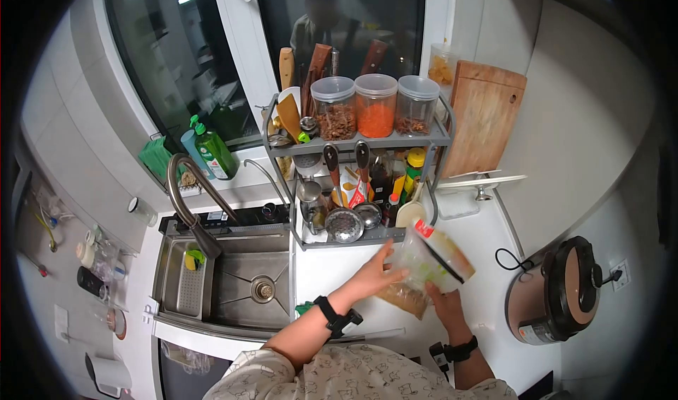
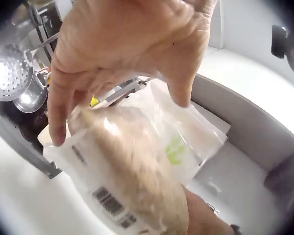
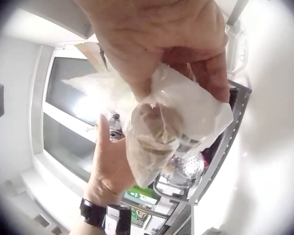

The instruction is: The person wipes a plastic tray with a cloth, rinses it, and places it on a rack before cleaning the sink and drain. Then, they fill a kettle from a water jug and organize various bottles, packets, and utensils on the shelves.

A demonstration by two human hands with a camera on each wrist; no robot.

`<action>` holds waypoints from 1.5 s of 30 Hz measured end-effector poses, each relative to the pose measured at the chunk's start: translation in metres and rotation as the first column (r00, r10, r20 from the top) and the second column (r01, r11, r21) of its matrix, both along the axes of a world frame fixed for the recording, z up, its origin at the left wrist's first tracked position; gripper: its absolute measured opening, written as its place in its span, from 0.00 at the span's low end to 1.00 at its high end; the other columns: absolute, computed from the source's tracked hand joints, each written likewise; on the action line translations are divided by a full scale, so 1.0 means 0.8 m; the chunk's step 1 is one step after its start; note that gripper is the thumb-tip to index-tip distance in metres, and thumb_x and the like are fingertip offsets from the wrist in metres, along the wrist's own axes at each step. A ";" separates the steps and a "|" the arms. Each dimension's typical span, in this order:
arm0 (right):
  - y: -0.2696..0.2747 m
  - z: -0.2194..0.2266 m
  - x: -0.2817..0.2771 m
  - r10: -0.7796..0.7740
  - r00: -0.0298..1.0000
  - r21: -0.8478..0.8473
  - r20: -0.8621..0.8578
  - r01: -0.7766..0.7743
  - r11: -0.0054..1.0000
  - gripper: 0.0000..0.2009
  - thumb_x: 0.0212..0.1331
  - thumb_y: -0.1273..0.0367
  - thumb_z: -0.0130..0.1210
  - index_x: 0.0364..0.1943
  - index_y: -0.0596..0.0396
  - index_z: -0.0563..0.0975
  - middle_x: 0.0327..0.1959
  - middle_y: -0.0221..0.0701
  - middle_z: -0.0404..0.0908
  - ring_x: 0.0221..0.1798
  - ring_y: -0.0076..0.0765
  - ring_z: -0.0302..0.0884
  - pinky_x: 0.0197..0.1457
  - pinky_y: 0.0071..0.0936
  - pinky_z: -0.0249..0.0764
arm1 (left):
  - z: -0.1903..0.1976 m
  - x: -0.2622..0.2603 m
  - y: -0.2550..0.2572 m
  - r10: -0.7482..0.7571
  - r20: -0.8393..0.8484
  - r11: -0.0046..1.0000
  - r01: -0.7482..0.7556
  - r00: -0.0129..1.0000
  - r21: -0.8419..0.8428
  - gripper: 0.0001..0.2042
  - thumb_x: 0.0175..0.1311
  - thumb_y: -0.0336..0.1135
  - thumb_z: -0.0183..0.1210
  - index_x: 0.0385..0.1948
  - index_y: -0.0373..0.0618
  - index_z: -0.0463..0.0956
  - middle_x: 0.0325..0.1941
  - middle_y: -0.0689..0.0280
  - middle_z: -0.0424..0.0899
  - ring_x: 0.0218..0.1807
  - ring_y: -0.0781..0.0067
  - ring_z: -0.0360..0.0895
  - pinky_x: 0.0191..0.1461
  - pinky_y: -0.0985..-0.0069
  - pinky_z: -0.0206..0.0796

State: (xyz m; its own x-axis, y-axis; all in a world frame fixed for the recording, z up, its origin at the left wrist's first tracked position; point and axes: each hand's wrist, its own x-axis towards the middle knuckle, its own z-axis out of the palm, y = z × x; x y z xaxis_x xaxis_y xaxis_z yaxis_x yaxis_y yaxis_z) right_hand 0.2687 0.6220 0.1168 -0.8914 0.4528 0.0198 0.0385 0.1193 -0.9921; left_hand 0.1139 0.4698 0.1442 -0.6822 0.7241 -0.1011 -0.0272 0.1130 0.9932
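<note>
A clear plastic bag (image 1: 424, 262) with green print, a red label and brownish contents is held up over the white counter. My right hand (image 1: 448, 308) grips its lower right side; in the right wrist view the thumb and fingers of that hand (image 3: 171, 44) pinch the plastic. On the bag's left, my left hand (image 1: 373, 276) has its fingers spread against or close to it. Seen from the left wrist, that hand (image 2: 127, 54) arches over the bag (image 2: 137, 171), fingers apart, and a barcode shows on the plastic.
A grey two-tier rack (image 1: 367, 143) with jars and ladles stands behind the bag. Left is the steel sink (image 1: 240, 315) with its faucet (image 1: 185, 202). A rice cooker (image 1: 558, 294) sits at the right, and a wooden cutting board (image 1: 486, 117) leans behind the counter.
</note>
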 end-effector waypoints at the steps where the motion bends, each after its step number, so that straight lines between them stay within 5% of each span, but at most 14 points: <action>1: -0.006 0.012 -0.007 -0.069 0.996 0.004 -0.057 0.069 0.998 0.18 0.59 0.67 0.52 0.51 0.60 0.68 0.46 0.33 0.74 0.46 0.28 0.71 0.50 0.25 0.67 | -0.001 0.002 -0.006 -0.093 -0.159 0.994 0.081 0.983 -0.078 0.33 0.55 0.50 0.59 0.59 0.40 0.60 0.58 0.50 0.67 0.61 0.62 0.64 0.60 0.72 0.58; 2: -0.010 0.023 -0.015 -0.071 0.996 0.003 -0.050 0.071 0.997 0.18 0.59 0.67 0.52 0.51 0.60 0.68 0.46 0.33 0.74 0.46 0.28 0.71 0.50 0.25 0.67 | -0.003 0.005 -0.013 -0.195 -0.301 0.974 0.149 0.933 -0.168 0.31 0.55 0.48 0.60 0.57 0.40 0.63 0.57 0.50 0.69 0.60 0.62 0.66 0.59 0.72 0.59; 3: -0.014 0.032 -0.019 -0.064 0.995 -0.008 -0.072 0.064 0.998 0.18 0.58 0.66 0.54 0.50 0.61 0.69 0.44 0.32 0.75 0.45 0.26 0.71 0.49 0.25 0.68 | 0.003 0.011 -0.018 -0.058 -0.341 0.997 0.037 0.938 -0.068 0.26 0.54 0.43 0.62 0.53 0.39 0.68 0.53 0.50 0.72 0.57 0.61 0.69 0.57 0.72 0.61; 6: -0.030 0.080 -0.020 -0.026 0.974 -0.061 0.224 0.041 0.997 0.21 0.56 0.64 0.57 0.51 0.60 0.69 0.45 0.31 0.74 0.44 0.24 0.70 0.45 0.23 0.70 | -0.005 0.003 -0.026 0.057 0.017 0.993 -0.059 0.998 0.102 0.19 0.59 0.38 0.58 0.49 0.37 0.70 0.42 0.63 0.79 0.43 0.72 0.76 0.48 0.78 0.67; 8: -0.026 0.068 -0.025 0.068 0.994 -0.120 0.086 -0.058 0.991 0.23 0.54 0.64 0.59 0.52 0.60 0.68 0.44 0.31 0.74 0.41 0.23 0.70 0.41 0.23 0.71 | 0.014 0.002 -0.037 0.069 0.165 0.973 -0.103 0.984 0.208 0.10 0.63 0.36 0.53 0.42 0.43 0.73 0.34 0.72 0.78 0.35 0.83 0.75 0.39 0.82 0.67; 12: -0.016 0.053 -0.027 0.012 0.967 -0.132 0.256 0.023 0.991 0.22 0.58 0.61 0.54 0.53 0.57 0.67 0.42 0.30 0.75 0.37 0.24 0.73 0.36 0.23 0.72 | 0.012 -0.017 -0.057 0.051 0.443 0.917 -0.218 0.895 0.335 0.09 0.65 0.35 0.50 0.41 0.42 0.73 0.36 0.68 0.80 0.38 0.80 0.76 0.42 0.81 0.68; 14: -0.018 0.040 -0.031 -0.042 0.990 -0.277 0.137 0.079 0.958 0.20 0.60 0.60 0.51 0.52 0.57 0.67 0.41 0.30 0.75 0.37 0.24 0.73 0.35 0.22 0.72 | 0.018 -0.021 -0.069 0.078 0.542 0.864 -0.328 0.837 0.382 0.08 0.65 0.35 0.50 0.39 0.43 0.73 0.36 0.68 0.80 0.38 0.79 0.76 0.42 0.81 0.69; 21: 0.019 0.015 -0.020 -0.185 0.951 0.140 0.247 0.154 0.978 0.21 0.61 0.58 0.49 0.48 0.64 0.70 0.42 0.36 0.76 0.40 0.29 0.74 0.37 0.26 0.71 | -0.007 -0.034 -0.146 0.307 0.494 0.810 -0.496 0.813 0.313 0.06 0.62 0.35 0.53 0.36 0.45 0.73 0.35 0.67 0.80 0.39 0.78 0.76 0.45 0.81 0.66; 23: 0.016 0.024 -0.019 -0.340 0.791 0.266 0.508 0.231 0.936 0.20 0.62 0.59 0.48 0.46 0.66 0.72 0.43 0.39 0.77 0.43 0.32 0.73 0.42 0.28 0.70 | -0.013 -0.029 -0.162 0.365 0.487 0.808 -0.530 0.793 0.258 0.06 0.62 0.34 0.53 0.35 0.44 0.73 0.34 0.66 0.80 0.37 0.77 0.76 0.44 0.80 0.67; 33: 0.051 -0.001 -0.031 -0.337 0.941 0.102 -0.044 0.340 0.935 0.19 0.62 0.62 0.48 0.49 0.65 0.70 0.43 0.39 0.77 0.46 0.32 0.72 0.50 0.28 0.67 | -0.012 -0.004 -0.184 0.360 0.369 0.901 -0.422 0.857 0.098 0.07 0.63 0.37 0.51 0.34 0.45 0.73 0.31 0.69 0.78 0.33 0.80 0.75 0.38 0.82 0.66; 36: 0.080 0.099 -0.033 -0.309 0.931 0.186 0.195 0.274 0.943 0.20 0.62 0.60 0.48 0.49 0.65 0.69 0.42 0.37 0.77 0.42 0.29 0.73 0.44 0.28 0.70 | -0.001 -0.001 -0.201 0.424 0.334 0.884 -0.465 0.842 0.049 0.07 0.63 0.37 0.51 0.34 0.44 0.72 0.31 0.69 0.78 0.33 0.80 0.75 0.37 0.82 0.66; 40: 0.156 0.196 -0.056 -0.331 0.896 0.471 -0.296 0.438 0.765 0.23 0.61 0.54 0.46 0.48 0.61 0.70 0.36 0.33 0.77 0.32 0.24 0.72 0.30 0.22 0.71 | -0.006 0.001 -0.256 0.501 0.284 0.851 -0.524 0.817 0.008 0.07 0.63 0.36 0.52 0.34 0.44 0.73 0.31 0.69 0.79 0.34 0.80 0.75 0.37 0.82 0.67; 42: 0.169 0.285 -0.069 -0.351 0.929 0.463 -0.118 0.364 0.808 0.24 0.60 0.52 0.48 0.50 0.60 0.69 0.40 0.31 0.76 0.37 0.22 0.74 0.32 0.21 0.71 | -0.014 0.002 -0.289 0.573 0.308 0.795 -0.607 0.759 0.017 0.06 0.62 0.35 0.52 0.33 0.44 0.73 0.30 0.69 0.78 0.33 0.80 0.75 0.36 0.84 0.66; 45: 0.178 0.359 -0.123 -0.301 0.914 0.383 -0.271 0.390 0.838 0.24 0.60 0.52 0.47 0.51 0.57 0.69 0.38 0.32 0.78 0.34 0.23 0.76 0.30 0.23 0.73 | -0.020 0.006 -0.319 0.654 0.331 0.690 -0.716 0.680 0.107 0.05 0.62 0.33 0.53 0.34 0.43 0.73 0.29 0.69 0.78 0.32 0.80 0.74 0.36 0.83 0.66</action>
